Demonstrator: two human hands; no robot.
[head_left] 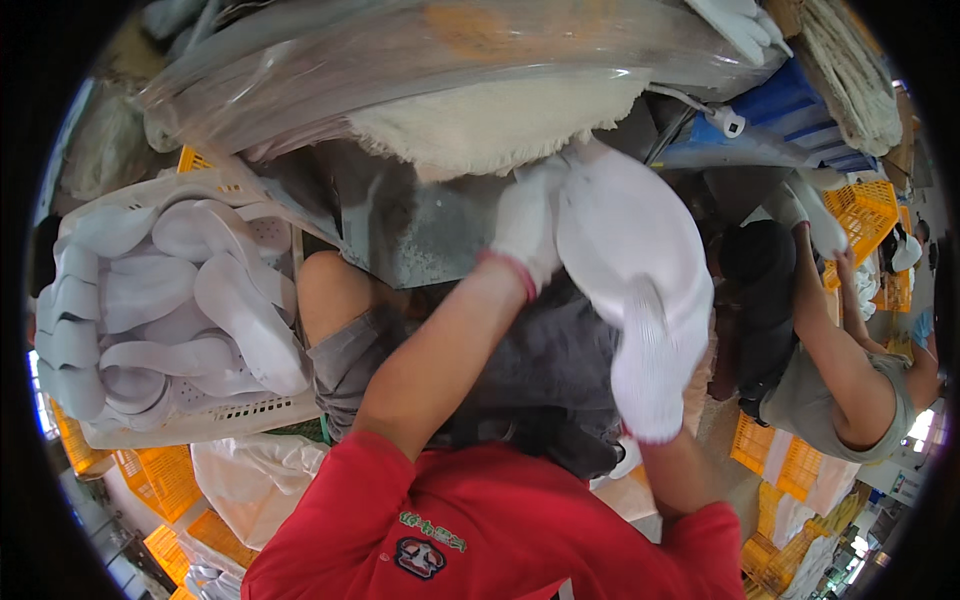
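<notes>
Both my hands wear white gloves. My left hand [528, 222] grips the far end of a white shoe sole [625, 235], up near the edge of a grey metal machine surface [420, 230]. My right hand [647, 365] holds the near end of the same sole from below. The sole lies tilted between the two hands, its smooth face toward me. My red sleeves fill the lower part of the view.
A white crate [200, 420] full of several white soles stands at my left. Cream fleece under clear plastic [470, 110] hangs over the machine. Another person [840, 370] works at the right, holding a white sole near orange crates [865, 205]. More orange crates sit lower left.
</notes>
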